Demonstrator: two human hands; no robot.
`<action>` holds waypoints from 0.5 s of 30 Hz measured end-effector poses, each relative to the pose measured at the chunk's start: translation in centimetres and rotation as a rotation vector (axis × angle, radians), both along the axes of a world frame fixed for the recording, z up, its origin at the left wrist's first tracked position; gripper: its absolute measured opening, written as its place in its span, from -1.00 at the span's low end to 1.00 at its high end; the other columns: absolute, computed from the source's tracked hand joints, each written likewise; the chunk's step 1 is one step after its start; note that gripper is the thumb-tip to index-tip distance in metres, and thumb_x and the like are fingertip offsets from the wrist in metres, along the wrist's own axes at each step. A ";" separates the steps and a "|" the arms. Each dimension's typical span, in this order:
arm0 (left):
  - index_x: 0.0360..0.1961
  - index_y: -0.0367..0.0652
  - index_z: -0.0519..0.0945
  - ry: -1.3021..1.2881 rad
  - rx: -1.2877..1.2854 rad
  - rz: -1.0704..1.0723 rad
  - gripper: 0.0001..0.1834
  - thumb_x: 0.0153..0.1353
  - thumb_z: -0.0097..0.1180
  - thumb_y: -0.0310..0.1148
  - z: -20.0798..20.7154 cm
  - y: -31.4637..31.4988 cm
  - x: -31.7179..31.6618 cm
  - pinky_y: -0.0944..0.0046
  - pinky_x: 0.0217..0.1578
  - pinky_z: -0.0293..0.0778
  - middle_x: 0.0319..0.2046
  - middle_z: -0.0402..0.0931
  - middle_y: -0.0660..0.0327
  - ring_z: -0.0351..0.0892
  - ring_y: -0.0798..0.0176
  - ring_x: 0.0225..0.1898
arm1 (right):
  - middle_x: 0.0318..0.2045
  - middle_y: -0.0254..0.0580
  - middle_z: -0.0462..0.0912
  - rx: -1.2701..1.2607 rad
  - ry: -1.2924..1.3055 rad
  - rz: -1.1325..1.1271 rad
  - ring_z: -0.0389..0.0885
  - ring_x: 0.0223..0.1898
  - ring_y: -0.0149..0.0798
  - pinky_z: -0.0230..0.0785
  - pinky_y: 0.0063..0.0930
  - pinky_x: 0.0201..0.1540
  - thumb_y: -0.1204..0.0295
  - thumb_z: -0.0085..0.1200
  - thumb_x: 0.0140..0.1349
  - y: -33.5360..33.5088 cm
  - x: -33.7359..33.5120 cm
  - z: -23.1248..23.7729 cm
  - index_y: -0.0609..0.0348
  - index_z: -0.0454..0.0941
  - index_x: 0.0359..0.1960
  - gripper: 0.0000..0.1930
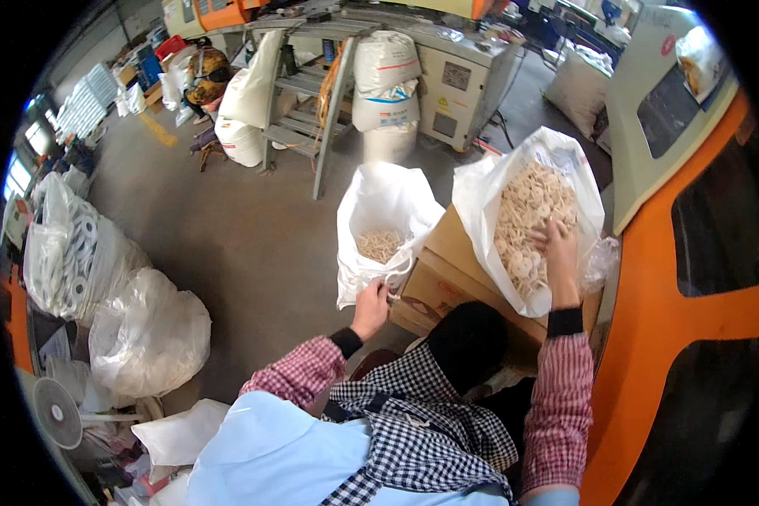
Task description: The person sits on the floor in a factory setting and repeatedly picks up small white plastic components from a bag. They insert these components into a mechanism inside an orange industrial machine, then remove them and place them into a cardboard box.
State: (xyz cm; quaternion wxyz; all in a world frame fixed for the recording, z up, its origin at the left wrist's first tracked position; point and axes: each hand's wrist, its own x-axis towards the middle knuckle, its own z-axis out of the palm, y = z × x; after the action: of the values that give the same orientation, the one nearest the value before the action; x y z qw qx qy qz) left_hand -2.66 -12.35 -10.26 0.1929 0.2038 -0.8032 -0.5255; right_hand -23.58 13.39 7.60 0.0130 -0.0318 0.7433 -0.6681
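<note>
Left hand (369, 308): your fingers nearly meet at the near side of the left sack (358, 198); their hold cannot be told.
Right hand (557, 244): your half-curled fingers touch beige parts (523, 202) in the right sack (478, 181); grip cannot be told.
Thin beige pieces (379, 244): inside the left sack.
Cardboard box (434, 282): beneath the right sack.
Orange machine (641, 363): to your right.

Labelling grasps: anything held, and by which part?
Left hand: at the near rim of the left bag, grip unclear. Right hand: among beige parts; whether it holds any can't be told.

The fuller white bag (482, 202) partly hides the cardboard box (434, 285).
</note>
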 end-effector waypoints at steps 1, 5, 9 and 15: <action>-0.41 -0.37 0.48 -0.022 0.032 0.014 -0.73 0.26 -0.08 -0.33 0.3 -0.9 -2.0 0.27 -0.62 0.38 -0.67 0.49 0.08 0.53 0.28 -0.66 | -0.37 -0.10 0.61 0.055 0.029 0.029 0.60 -0.37 -0.31 0.44 -0.52 -0.38 0.31 -0.14 0.33 -0.1 2.3 0.6 0.46 0.47 -0.17 -0.65; -0.30 -0.42 0.54 -0.223 -0.023 0.143 -0.65 0.22 0.02 -0.24 -2.6 -7.8 -9.9 0.23 -0.52 0.48 -0.59 0.55 -0.02 0.59 0.14 -0.58 | -0.39 -0.19 0.60 0.234 0.354 0.095 0.54 -0.37 -0.39 0.36 -0.56 -0.33 0.49 -0.05 0.25 -0.7 13.1 4.2 0.39 0.55 -0.24 -0.81; -0.36 -0.38 0.55 0.017 -0.180 0.095 -0.69 0.14 0.04 -0.27 1.2 -3.1 -11.5 0.07 -0.27 0.44 -0.43 0.54 -0.17 0.56 -0.13 -0.32 | -0.30 -0.05 0.57 0.525 0.587 -0.327 0.56 -0.23 -0.27 0.44 -0.46 -0.15 0.52 -0.13 0.30 5.0 24.2 7.4 0.37 0.50 -0.15 -0.79; -0.33 -0.32 0.53 0.503 0.002 -0.449 -0.88 0.10 0.06 -0.51 8.4 12.3 -5.3 0.14 -0.24 0.44 -0.34 0.51 -0.06 0.50 -0.09 -0.26 | -0.25 -0.02 0.57 1.115 0.914 -1.388 0.55 -0.34 -0.17 0.42 -0.32 -0.23 0.41 -0.07 0.29 10.2 40.2 12.6 0.29 0.53 -0.22 -0.80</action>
State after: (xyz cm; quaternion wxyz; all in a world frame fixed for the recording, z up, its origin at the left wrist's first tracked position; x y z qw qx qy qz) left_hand -7.92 -0.01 -1.84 0.2644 -0.1142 -0.7548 -0.5893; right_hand 16.66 23.57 20.17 -0.6537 0.1660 0.7383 -0.0073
